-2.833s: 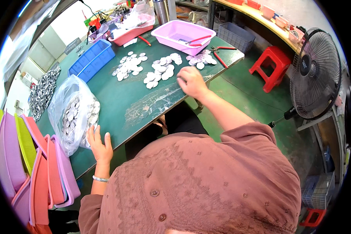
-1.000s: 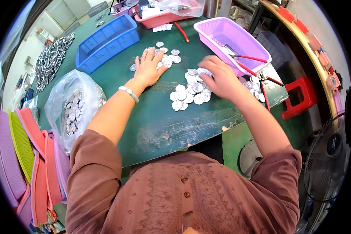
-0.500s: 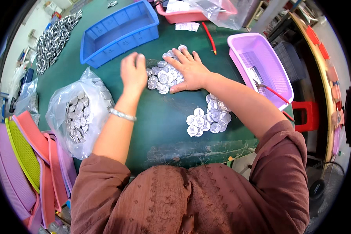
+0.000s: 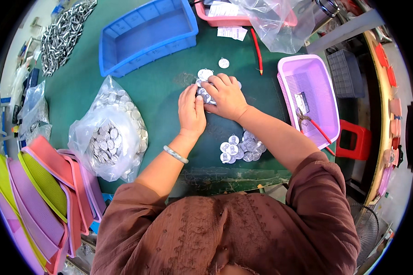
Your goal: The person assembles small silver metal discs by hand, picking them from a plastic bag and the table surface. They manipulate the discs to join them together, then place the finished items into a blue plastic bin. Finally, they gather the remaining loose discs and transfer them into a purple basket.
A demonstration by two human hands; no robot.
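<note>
My left hand point(image 4: 191, 111) and my right hand point(image 4: 226, 95) are cupped together over a small heap of silver round discs point(image 4: 204, 93) on the green table point(image 4: 160, 89). Both hands press against the discs, fingers curled around them. A second pile of the same discs point(image 4: 237, 149) lies nearer to me, beside my right forearm. Two loose discs point(image 4: 223, 63) rest just beyond my fingers. A bracelet sits on my left wrist.
A clear bag of discs point(image 4: 109, 133) lies at my left. An empty blue tray point(image 4: 147, 34) stands beyond it. At right is a purple basket point(image 4: 309, 96) with red-handled pliers point(image 4: 314, 126). Stacked coloured trays point(image 4: 41, 192) sit lower left, metal parts point(image 4: 62, 32) far left.
My hands have drawn closer together, gathering the far pile of discs into a tighter heap between them. The view has shifted slightly; the near pile has not moved.
</note>
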